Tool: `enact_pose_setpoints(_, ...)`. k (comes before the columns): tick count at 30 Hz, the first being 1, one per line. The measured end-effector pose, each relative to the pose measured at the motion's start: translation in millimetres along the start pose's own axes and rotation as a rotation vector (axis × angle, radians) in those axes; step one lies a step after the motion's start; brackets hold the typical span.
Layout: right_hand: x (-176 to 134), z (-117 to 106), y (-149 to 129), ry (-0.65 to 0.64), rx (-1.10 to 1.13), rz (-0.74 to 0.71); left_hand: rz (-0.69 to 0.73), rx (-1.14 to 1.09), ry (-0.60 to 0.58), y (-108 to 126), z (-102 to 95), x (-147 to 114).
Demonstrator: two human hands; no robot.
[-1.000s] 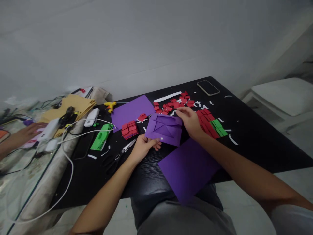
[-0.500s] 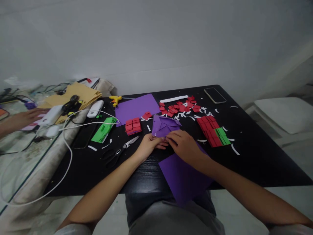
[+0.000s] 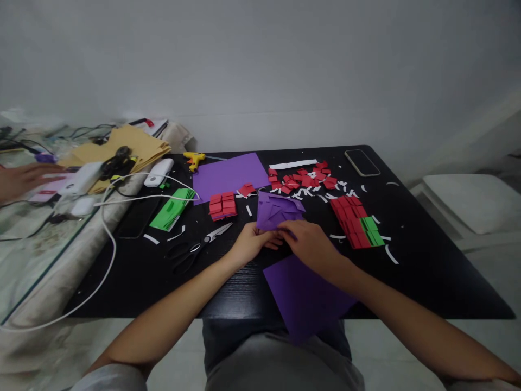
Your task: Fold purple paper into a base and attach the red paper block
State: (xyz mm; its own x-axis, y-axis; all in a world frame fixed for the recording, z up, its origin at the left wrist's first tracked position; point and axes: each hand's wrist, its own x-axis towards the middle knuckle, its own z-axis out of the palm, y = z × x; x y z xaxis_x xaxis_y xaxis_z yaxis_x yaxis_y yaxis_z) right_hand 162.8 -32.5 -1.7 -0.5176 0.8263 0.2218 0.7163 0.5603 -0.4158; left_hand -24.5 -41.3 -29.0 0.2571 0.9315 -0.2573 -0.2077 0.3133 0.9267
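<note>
A folded piece of purple paper (image 3: 279,209) is held just above the black table, its creased flaps facing up. My left hand (image 3: 254,240) grips its lower left edge between thumb and fingers. At the lower right edge, my right hand (image 3: 307,239) pinches the same paper, fingertips close to the left thumb. Beneath my right forearm lies a flat purple sheet (image 3: 305,298), which overhangs the table's front edge. Black-handled scissors (image 3: 199,247) rest partly open left of my left hand. A block of folded red pieces (image 3: 222,206) sits beyond them.
Loose red pieces (image 3: 303,179) and white paper scraps spread behind my hands. A red and green folded block (image 3: 356,221) and a phone (image 3: 362,163) lie right. Leftward are green strips (image 3: 173,209), a yellow glue gun (image 3: 194,160), a white cable (image 3: 114,244) and another person's hand (image 3: 28,179).
Both my hands keep hold of the folded purple paper in nearly the same place. The view has shifted slightly. At the far left, the other person's hand has moved further left.
</note>
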Motion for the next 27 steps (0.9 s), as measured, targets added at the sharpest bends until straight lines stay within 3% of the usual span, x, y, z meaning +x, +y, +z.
enact_pose_setpoints(9, 10.6, -11.2, -0.5, -0.01, 0.133, 0.056, 0.016, 0.018, -0.005, -2.6, -1.1, 1.0)
enact_pose_setpoints(20, 8.5, -6.0, -1.0, -0.027, 0.062, 0.044, -0.01, 0.007, 0.002, -1.6, 0.0, 0.8)
enact_pose_setpoints(24, 7.3, -7.7, 1.9, 0.05, 0.055, 0.006, -0.047, -0.014, 0.024, 0.8, 0.1, 0.4)
enact_pose_setpoints(27, 8.3, -22.1, 14.4, 0.163, 0.046, -0.029, -0.078, -0.031, 0.041, 5.9, 0.2, -0.5)
